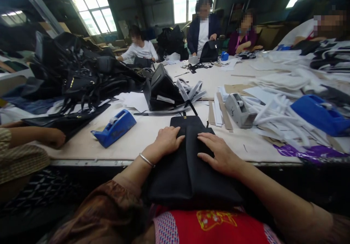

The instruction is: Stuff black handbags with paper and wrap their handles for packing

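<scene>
A black leather-look bag (188,171) lies before me, partly over the table's front edge and partly against my red apron. A lengthwise fold runs down its middle, and a small gold-coloured fitting and a strap show at its far end. My left hand (167,140), with a silver bangle at the wrist, rests on the bag's left side, fingers stretched forward. Across the fold, my right hand (218,153) lies on the right side with its fingers spread. Both palms press on the surface without gripping it. The bag's underside is hidden.
A blue tape dispenser (116,127) stands left, a grey one (240,111) and another blue one (319,114) right. Black bags (82,69) are heaped at left; white strips (284,120) tangle at right. A co-worker's hand (54,137) is at far left; several people work across the table (153,138).
</scene>
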A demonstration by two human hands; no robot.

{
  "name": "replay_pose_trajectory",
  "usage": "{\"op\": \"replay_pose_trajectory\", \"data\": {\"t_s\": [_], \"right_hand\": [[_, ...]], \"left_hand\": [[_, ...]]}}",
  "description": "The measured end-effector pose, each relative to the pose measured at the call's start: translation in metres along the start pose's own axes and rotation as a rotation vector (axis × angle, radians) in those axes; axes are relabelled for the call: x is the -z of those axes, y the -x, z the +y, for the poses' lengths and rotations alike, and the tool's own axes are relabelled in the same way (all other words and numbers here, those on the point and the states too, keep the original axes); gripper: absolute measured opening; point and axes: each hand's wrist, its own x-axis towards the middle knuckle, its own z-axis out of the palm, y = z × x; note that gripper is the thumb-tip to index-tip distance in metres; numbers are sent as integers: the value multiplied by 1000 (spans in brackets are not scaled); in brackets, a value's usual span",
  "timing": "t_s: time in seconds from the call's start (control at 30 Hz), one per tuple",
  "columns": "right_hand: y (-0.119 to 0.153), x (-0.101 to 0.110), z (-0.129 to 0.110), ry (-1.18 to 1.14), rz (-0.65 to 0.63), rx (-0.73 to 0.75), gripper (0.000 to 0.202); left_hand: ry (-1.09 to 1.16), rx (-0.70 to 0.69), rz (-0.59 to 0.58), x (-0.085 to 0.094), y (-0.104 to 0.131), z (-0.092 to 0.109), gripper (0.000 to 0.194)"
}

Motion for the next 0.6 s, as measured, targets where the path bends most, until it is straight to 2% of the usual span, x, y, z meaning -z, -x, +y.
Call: {"op": "replay_pose_trajectory", "data": {"t_s": [0.07, 0.13, 0.23, 0.37, 0.43, 0.53, 0.6], "right_hand": [[-8, 0, 1, 54, 54, -56, 57], [-20, 1, 3, 89, 92, -119, 60], [-41, 1, 6, -1, 78, -187, 63], [-60, 1, 14, -189, 41, -266, 68], [-65, 1, 20, -291, 43, -356, 66], [-67, 1, 31, -465, 110, -483, 53], [-69, 5, 37, -536, 142, -439, 40]], "left_hand": [[63, 31, 32, 0, -9, 0, 41], [261, 34, 55, 1, -17, -3, 31], [796, 176, 107, 5, -22, -14, 21], [1622, 421, 250, 13, -19, -33, 30], [1899, 520, 272, 12, -15, -40, 35], [2097, 647, 257, 4, -13, -47, 33], [2134, 687, 278, 1, -13, -49, 32]]}}
